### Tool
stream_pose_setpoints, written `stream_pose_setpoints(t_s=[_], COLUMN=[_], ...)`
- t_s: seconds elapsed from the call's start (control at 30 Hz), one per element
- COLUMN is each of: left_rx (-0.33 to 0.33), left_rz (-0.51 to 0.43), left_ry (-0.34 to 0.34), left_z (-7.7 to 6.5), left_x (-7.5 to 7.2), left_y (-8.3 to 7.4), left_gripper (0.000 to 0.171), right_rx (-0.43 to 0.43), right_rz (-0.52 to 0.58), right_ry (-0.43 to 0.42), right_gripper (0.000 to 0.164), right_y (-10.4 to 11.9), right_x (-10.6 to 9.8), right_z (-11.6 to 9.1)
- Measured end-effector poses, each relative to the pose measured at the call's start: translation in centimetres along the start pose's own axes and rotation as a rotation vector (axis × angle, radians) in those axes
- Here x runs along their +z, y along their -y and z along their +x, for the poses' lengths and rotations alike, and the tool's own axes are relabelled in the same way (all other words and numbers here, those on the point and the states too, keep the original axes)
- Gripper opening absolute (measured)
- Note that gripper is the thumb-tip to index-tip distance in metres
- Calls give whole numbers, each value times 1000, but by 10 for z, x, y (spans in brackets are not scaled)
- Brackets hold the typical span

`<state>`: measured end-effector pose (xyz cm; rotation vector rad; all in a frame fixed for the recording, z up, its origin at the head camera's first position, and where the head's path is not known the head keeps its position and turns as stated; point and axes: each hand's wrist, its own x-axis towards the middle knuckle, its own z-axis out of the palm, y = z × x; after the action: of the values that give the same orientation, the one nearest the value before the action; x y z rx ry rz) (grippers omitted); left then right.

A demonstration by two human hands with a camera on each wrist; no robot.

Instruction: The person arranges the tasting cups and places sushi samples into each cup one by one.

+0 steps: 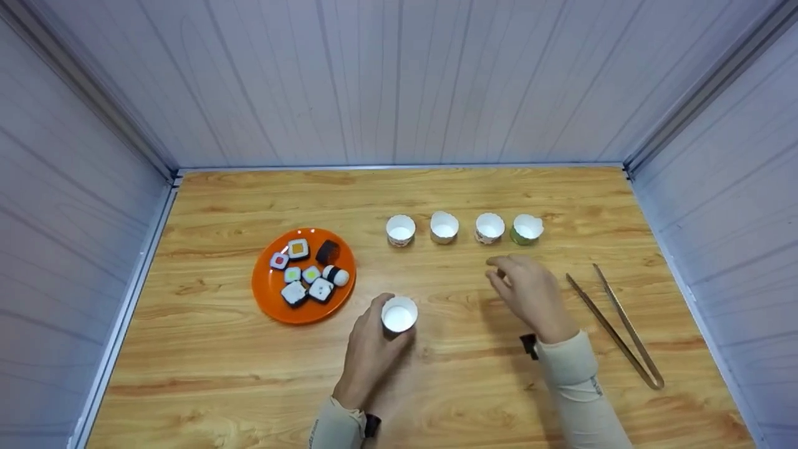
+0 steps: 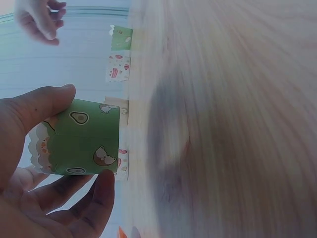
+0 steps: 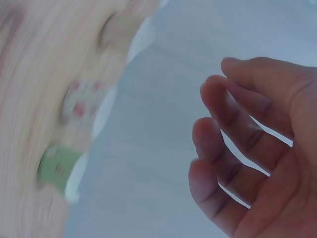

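My left hand point(image 1: 369, 349) grips a green paper baking cup point(image 2: 84, 138) printed with avocados, thumb on one side and fingers on the other. In the head view its white inside shows from above, and in the left wrist view it is held off the wooden surface. My right hand point(image 1: 528, 293) holds nothing; its fingers are loosely bent in the right wrist view. Beyond it a row of paper cups stands on the table, among them a green cup point(image 1: 527, 229), a patterned white cup point(image 1: 490, 228), a tan cup point(image 1: 444, 227) and another patterned cup point(image 1: 401, 231).
On the left lies an orange plate point(image 1: 268, 299) bearing several toy-like sushi pieces, such as a dark roll point(image 1: 328, 252) and a banded white piece point(image 1: 335, 275). Metal tongs point(image 1: 617, 330) lie spread at the right. Pale panels point(image 1: 399, 81) wall the wooden table point(image 1: 206, 374).
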<state>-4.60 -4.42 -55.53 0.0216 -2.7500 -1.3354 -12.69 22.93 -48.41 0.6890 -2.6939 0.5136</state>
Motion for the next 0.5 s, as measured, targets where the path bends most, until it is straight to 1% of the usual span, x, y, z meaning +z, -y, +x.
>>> stream_pose_setpoints(t_s=[0.13,0.23,0.3,0.4,0.5], left_rx=[5,39,61,86,89], left_rz=[-1,2,0,-5,-2], left_ry=[-2,-18,-29,-32,-25], left_z=[0,-1,-2,-2,-2], left_x=[0,0,0,0,1], left_y=[-1,-1,-2,-3,-4], left_gripper=[68,67,66,66,67], right_rx=[-135,-266,-359,-454,-493], right_rz=[79,153,177,177,140], right_ry=[8,27,49,102,160], right_gripper=[18,23,29,32,27], right_y=[25,43,54,67,74], right_x=[11,24,34,45,53], right_z=[-4,-6,-8,-9,-11])
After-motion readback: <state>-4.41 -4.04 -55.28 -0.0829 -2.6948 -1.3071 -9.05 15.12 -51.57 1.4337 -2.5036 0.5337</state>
